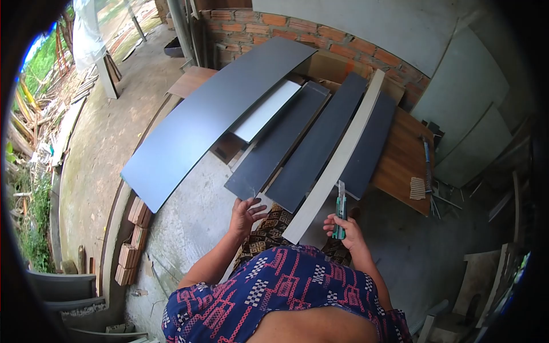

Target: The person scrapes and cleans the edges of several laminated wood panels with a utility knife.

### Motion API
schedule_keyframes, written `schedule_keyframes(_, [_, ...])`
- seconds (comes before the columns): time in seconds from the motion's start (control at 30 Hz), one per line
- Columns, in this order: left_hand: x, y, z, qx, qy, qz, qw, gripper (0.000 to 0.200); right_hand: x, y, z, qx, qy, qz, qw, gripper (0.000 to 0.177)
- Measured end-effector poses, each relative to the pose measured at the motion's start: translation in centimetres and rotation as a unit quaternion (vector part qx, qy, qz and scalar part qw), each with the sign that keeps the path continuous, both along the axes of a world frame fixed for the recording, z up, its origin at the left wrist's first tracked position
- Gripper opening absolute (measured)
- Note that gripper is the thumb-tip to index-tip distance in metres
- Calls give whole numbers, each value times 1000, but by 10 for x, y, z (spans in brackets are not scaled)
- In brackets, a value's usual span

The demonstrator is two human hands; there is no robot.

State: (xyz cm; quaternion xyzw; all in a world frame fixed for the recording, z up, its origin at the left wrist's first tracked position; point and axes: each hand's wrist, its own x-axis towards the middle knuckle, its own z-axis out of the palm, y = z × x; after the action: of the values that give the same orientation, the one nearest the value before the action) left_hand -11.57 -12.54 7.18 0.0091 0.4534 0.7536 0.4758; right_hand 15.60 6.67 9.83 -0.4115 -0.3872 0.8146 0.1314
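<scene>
My right hand (347,230) is wrapped around a green utility knife (340,212), its blade pointing away from me beside a long pale strip (337,163). My left hand (247,217) has its fingers apart, with the fingertips right at the near end of a dark board (277,143). Side by side in front of me lie a second dark board (320,143) and a third one (370,146). The pale strip runs lengthwise between those two, and its near end reaches towards my body.
A large grey panel (217,123) lies at the left, with a white board (267,111) beside it. On the brown wooden board (403,154) at the right are a hammer (426,157) and short wooden pieces (417,188). Bricks (130,257) line the left ledge; a brick wall (337,46) stands behind.
</scene>
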Motion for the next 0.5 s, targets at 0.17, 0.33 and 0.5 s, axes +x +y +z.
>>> schedule_keyframes(0.17, [-36,-3,7,-102,7,33,994,40,3,-11,-8,-3,1,2,1000,31])
schedule_keyframes(0.33, [-52,12,-3,-42,-104,3,994,41,-3,-20,-5,-8,14,-7,1000,30])
schedule_keyframes(0.5, [-60,18,-15,-21,-41,-54,997,46,8,-24,-7,-7,14,-19,1000,31])
